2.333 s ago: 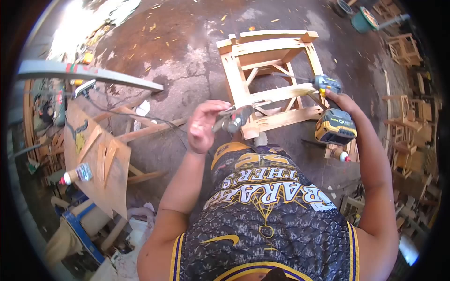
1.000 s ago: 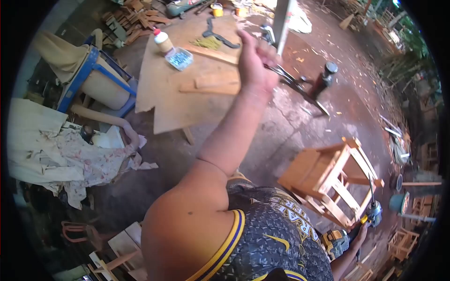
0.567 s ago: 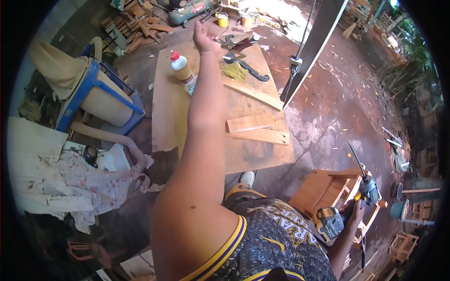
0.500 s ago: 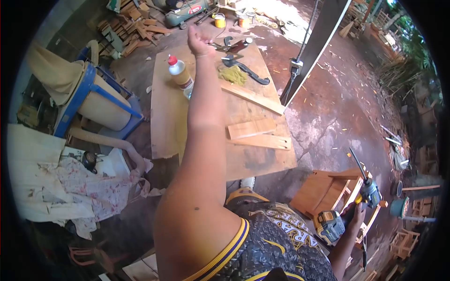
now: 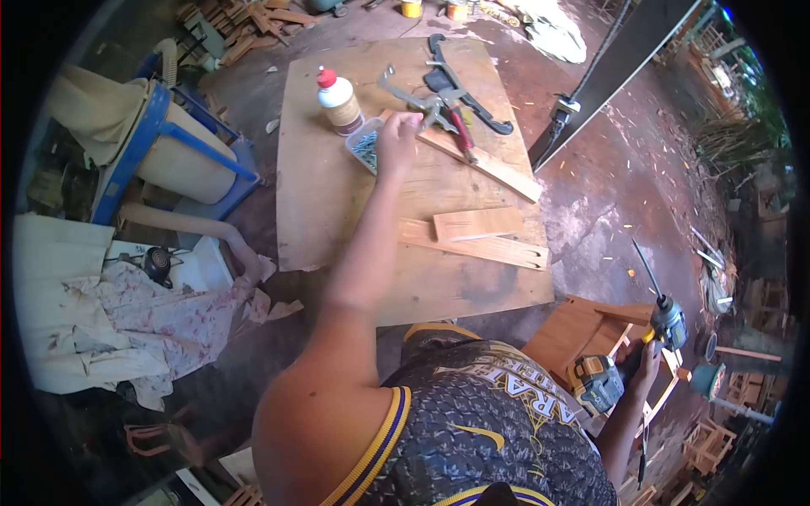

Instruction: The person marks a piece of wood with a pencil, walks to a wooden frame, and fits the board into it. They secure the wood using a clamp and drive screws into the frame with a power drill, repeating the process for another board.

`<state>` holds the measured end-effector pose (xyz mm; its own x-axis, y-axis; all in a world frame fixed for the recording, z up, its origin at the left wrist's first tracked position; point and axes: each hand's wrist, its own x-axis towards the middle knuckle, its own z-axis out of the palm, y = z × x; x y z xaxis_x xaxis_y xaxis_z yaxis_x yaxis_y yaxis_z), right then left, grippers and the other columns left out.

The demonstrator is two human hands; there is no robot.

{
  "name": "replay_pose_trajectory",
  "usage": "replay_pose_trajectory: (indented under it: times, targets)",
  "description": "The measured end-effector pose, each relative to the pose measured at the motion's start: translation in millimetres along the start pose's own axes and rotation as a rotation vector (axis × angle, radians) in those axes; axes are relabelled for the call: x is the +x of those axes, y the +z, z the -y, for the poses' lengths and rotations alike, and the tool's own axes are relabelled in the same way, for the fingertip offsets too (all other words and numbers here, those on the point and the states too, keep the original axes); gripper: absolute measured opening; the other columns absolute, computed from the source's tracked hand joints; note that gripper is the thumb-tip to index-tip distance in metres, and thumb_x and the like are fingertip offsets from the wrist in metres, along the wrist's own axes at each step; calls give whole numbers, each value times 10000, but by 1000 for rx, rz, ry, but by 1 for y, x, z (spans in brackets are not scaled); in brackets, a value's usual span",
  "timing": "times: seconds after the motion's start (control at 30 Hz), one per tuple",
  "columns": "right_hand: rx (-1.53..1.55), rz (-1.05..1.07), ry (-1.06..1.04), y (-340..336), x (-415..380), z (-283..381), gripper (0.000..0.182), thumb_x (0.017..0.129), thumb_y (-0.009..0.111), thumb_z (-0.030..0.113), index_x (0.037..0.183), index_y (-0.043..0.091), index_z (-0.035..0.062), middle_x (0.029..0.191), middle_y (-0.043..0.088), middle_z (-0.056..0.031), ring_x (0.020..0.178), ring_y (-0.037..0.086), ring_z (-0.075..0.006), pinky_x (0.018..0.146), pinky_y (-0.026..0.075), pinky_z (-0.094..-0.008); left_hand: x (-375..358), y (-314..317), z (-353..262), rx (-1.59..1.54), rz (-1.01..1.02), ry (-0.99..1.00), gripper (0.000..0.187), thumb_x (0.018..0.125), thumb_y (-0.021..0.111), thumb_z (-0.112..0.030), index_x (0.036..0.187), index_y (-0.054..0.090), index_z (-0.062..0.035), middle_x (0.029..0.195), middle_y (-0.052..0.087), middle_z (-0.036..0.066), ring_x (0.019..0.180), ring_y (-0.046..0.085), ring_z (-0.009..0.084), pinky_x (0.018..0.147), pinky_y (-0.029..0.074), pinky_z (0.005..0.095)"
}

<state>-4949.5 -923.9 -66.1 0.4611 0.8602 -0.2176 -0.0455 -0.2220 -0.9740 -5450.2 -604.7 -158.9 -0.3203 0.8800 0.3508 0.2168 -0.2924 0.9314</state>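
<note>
My left hand (image 5: 398,145) reaches over the wooden table, fingers closed on a locking clamp (image 5: 439,108) with metal jaws and a red-trimmed handle. Under and beside that hand is a clear plastic tub of screws (image 5: 364,145), and a white glue bottle with a red cap (image 5: 341,103) stands behind the tub. A dark bar clamp (image 5: 467,91) lies at the table's far right. My right hand (image 5: 648,367), low on the right, grips a cordless drill (image 5: 666,325) by its handle, the long bit pointing up and away and the yellow-black battery toward me.
Wood strips (image 5: 485,164) and a short board (image 5: 477,224) lie on the tabletop (image 5: 316,228). A wooden furniture piece (image 5: 567,333) stands below the drill. A post (image 5: 607,84) rises at the table's right; a dust collector (image 5: 181,164) with hose stands left.
My left hand has come back toward me with the clamp, from the table's far edge to beside the screw tub. The yellow-green cloth no longer shows. My right hand still holds the drill.
</note>
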Motion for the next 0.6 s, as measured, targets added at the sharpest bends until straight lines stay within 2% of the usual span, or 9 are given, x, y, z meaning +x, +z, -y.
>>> replay_pose_trajectory:
  times: [0.03, 0.1, 0.17, 0.2, 0.27, 0.37, 0.4, 0.47, 0.6]
  targets:
    - [10, 11, -18, 12, 4, 2, 417, 945, 562, 441, 1044, 465, 48, 708, 534, -66, 538, 549, -157, 502, 479, -290, -3, -12, -3, 12, -6, 1, 226, 950, 562, -205, 915, 637, 5, 906, 688, 119, 889, 649, 208, 823, 492, 329]
    - [-11, 57, -23, 22, 15, 0, 413, 941, 569, 437, 1042, 463, 51, 716, 534, -66, 536, 547, -158, 504, 481, -288, -4, -38, -7, 336, -85, 126, 171, 896, 610, -159, 957, 662, -9, 938, 690, 133, 892, 659, 233, 802, 491, 327]
    - [-17, 69, -24, 33, 19, -4, 423, 927, 590, 437, 1037, 459, 50, 715, 534, -70, 538, 550, -157, 496, 481, -276, 6, -75, 23, 380, -68, 63, 187, 857, 656, -174, 991, 686, -46, 975, 683, 154, 931, 655, 271, 829, 496, 354]
    - [9, 97, -49, 38, 20, -2, 480, 885, 655, 419, 1087, 451, 34, 704, 551, -83, 547, 563, -160, 504, 492, -290, 11, -90, 36, 615, 65, 58, 199, 861, 664, -190, 1009, 684, -59, 979, 689, 139, 937, 656, 282, 853, 493, 367]
    - [9, 142, -57, 51, 19, 6, 491, 880, 658, 433, 1078, 457, 31, 697, 552, -83, 546, 563, -159, 504, 489, -286, 15, -99, 41, 963, 359, 90, 250, 851, 687, -254, 1037, 683, -89, 997, 685, 135, 978, 636, 333, 874, 490, 401]
    - [-14, 205, -73, 56, 20, 5, 517, 868, 662, 469, 1050, 473, 23, 688, 552, -81, 545, 565, -160, 499, 483, -282, 17, -100, 32, 1104, 409, 305, 275, 843, 698, -275, 1034, 683, -77, 963, 677, 133, 961, 642, 297, 848, 494, 374]
    - [-12, 211, -66, 54, 21, 1, 525, 864, 664, 477, 1050, 474, 23, 688, 552, -81, 545, 566, -161, 497, 483, -282, 20, -101, 27, 1106, 410, 306, 275, 843, 698, -275, 1034, 683, -77, 963, 677, 133, 961, 642, 297, 848, 494, 374]
    - [-4, 218, -57, 51, 21, -4, 533, 860, 666, 484, 1049, 476, 24, 688, 552, -81, 546, 567, -163, 496, 483, -283, 34, -105, 19, 902, 725, -92, 268, 849, 679, -297, 1010, 707, -85, 934, 682, 140, 917, 656, 274, 808, 516, 371]
    - [-9, 185, -23, 46, 13, -5, 550, 850, 677, 490, 1063, 469, 27, 692, 548, -76, 550, 569, -166, 497, 486, -286, 45, -114, 31, 857, 878, -171, 229, 851, 664, -267, 952, 709, -66, 895, 679, 145, 870, 659, 277, 775, 519, 369]
